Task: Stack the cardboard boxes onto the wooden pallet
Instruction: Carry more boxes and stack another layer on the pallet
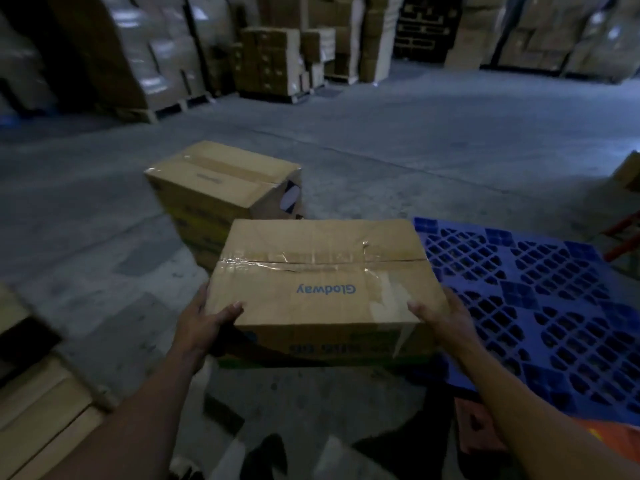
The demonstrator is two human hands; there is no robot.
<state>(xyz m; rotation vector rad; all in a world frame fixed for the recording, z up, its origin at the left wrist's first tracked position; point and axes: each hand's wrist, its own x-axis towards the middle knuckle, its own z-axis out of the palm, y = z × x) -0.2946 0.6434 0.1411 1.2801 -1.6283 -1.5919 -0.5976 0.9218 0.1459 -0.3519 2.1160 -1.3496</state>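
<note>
Both hands on one cardboard box, held between them above the concrete floor. Left hand at the near left corner, fingers spread and pressed on the top edge; right hand at the near right corner, fingers likewise clamping it. Beyond the left fingers, a second box stack. Just right of the right fingers, a blue plastic pallet. Left of the left fingers, near the lower edge, pale wooden boards.

Dim, blurred, wide-angle edge distortion
</note>
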